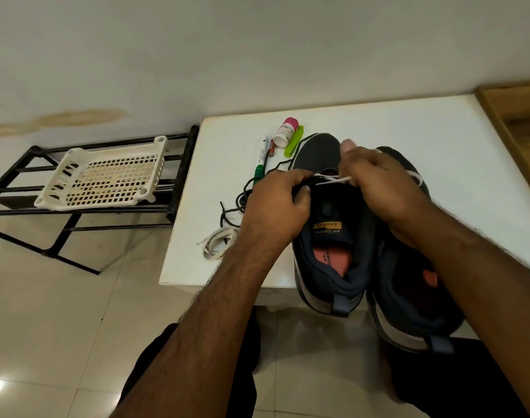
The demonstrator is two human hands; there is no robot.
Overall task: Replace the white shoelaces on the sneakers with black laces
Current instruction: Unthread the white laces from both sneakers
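A: Where are the sneakers?

B: Both sit on the white table (378, 122), heels toward the person and hanging a little over the near edge. The left sneaker (327, 236) is the one being worked on; the right sneaker (408, 282) stands just beside it, partly under the right forearm.

A: And the hands?

B: The left hand (275, 203) has its fingers curled round the left side of the left sneaker near the tongue. The right hand (378, 182) has its fingers curled too, pinching the white lace (330, 178), which runs taut across the shoe between the two hands.

A: The new laces?

B: A black lace (239, 200) lies loose on the table, just left of the left hand. Nearer the edge is a coiled loose white lace (217, 241).

A: Anything else?

B: A green-capped marker (260, 164), a small bottle (284, 132) with a pink cap lying on its side, and a lime-green clip (293, 141) sit beyond the laces. On the floor to the left, a black rack (173, 179) carries a white basket (103, 173).
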